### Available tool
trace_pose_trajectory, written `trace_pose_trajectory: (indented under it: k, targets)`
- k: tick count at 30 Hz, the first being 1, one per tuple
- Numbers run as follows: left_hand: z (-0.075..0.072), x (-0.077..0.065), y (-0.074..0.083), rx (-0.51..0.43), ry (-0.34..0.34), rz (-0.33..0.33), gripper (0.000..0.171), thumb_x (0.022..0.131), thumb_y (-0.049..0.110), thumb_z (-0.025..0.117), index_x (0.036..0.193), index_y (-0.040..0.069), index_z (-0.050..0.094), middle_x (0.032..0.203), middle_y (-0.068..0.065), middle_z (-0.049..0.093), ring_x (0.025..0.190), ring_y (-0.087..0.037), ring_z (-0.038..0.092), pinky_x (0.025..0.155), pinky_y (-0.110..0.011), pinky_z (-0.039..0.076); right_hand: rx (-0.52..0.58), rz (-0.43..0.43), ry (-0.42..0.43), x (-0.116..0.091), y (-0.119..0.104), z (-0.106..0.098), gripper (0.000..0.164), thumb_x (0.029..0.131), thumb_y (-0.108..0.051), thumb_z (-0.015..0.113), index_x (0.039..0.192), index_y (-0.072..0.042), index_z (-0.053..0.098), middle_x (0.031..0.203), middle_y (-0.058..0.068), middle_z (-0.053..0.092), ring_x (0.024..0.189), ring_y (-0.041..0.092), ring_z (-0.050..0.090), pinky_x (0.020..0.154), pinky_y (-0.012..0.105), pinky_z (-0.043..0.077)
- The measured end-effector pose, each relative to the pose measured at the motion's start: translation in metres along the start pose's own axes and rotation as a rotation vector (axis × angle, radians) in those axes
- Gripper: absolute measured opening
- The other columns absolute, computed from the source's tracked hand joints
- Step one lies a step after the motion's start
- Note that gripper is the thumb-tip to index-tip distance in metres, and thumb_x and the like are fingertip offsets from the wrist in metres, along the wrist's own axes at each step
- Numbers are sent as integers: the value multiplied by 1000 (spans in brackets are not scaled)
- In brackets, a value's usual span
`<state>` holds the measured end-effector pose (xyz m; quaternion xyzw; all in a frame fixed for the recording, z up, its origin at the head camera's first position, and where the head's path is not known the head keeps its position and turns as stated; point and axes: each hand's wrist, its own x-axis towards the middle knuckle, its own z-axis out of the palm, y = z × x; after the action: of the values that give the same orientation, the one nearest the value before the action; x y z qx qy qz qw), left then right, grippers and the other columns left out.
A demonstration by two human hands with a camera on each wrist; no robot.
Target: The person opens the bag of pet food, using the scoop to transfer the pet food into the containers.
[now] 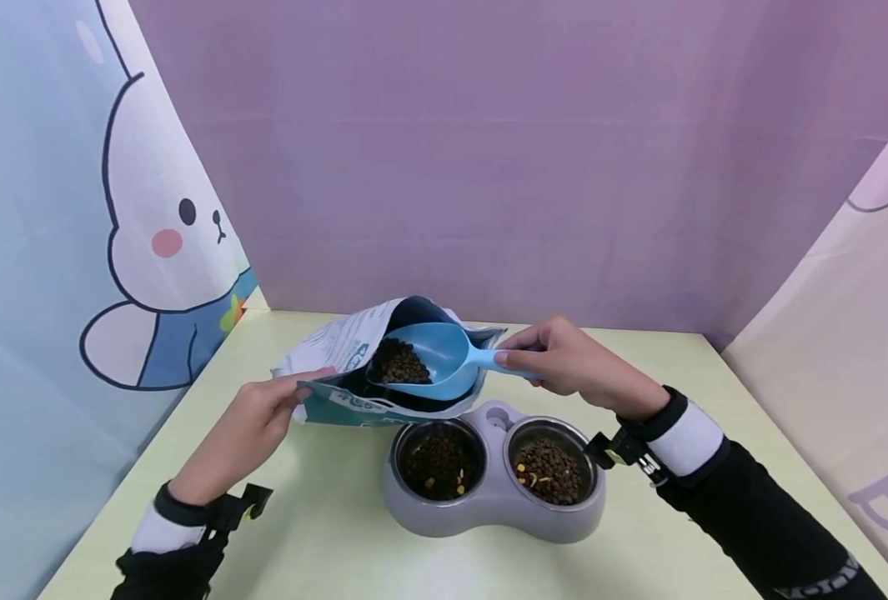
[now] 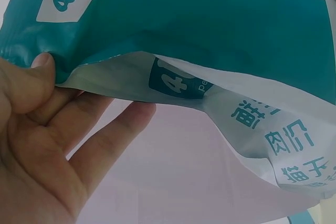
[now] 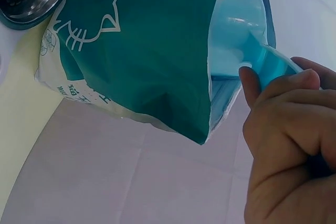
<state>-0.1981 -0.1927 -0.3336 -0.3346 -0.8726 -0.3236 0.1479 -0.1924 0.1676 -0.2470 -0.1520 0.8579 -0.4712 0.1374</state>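
A teal and white pet food bag (image 1: 338, 404) is tilted with its mouth toward the right, above the table. My left hand (image 1: 267, 417) pinches the bag's edge between thumb and fingers, plainly seen in the left wrist view. In my right hand (image 1: 564, 367) is the handle of a light blue scoop (image 1: 447, 358). The scoop's bowl lies in the bag's mouth with brown kibble (image 1: 398, 362) in it. Just below stands a grey double pet bowl (image 1: 489, 517), whose two metal dishes both contain brown kibble with some yellowish bits.
The pale yellow table (image 1: 323, 525) ends at a purple curtain (image 1: 489, 167) behind the bag. On the left hangs a blue curtain (image 1: 31, 250) with a cartoon animal; a pale one (image 1: 849, 333) hangs on the right.
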Motion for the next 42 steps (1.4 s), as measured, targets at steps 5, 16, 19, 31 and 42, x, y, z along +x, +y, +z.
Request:
trace_pose_trajectory:
  k: [5,16,19,31,42]
  targets:
    - [0,0,0,6,5,-3,40,87,-9,47,121,9,53,119,-10,56,103,-21,53,71,-31,50,7,-13,-11,-1,1,-2,21,90,-28,56,95,-10,66,57,5,34,44,15,22,41,25,19]
    - [0,1,-1,3,4,-2,40,88,-9,45,123,9,52,119,-12,56,103,-22,53,70,-31,50,6,1,-8,-4,-3,-4,20,90,-26,57,94,-9,67,58,4,35,45,14,23,42,24,20]
    - [0,1,-1,6,4,-10,40,87,-10,44,122,8,53,119,-13,55,102,-23,54,64,-28,46,-2,1,-9,-5,-5,-4,20,90,-26,56,95,-10,67,58,4,35,46,13,24,42,24,20]
    - [0,-2,-6,0,16,-8,42,87,-10,44,123,10,53,119,-12,55,103,-22,54,73,-35,51,-19,-18,-1,-10,-7,-7,18,90,-27,57,97,-14,67,63,5,39,47,14,26,43,23,23]
    - [0,-4,-13,-14,30,-6,43,87,-11,45,122,11,53,118,-11,56,99,-20,55,71,-33,51,-33,-14,7,-14,-10,-7,19,89,-28,57,98,-13,67,60,5,36,46,14,24,42,23,21]
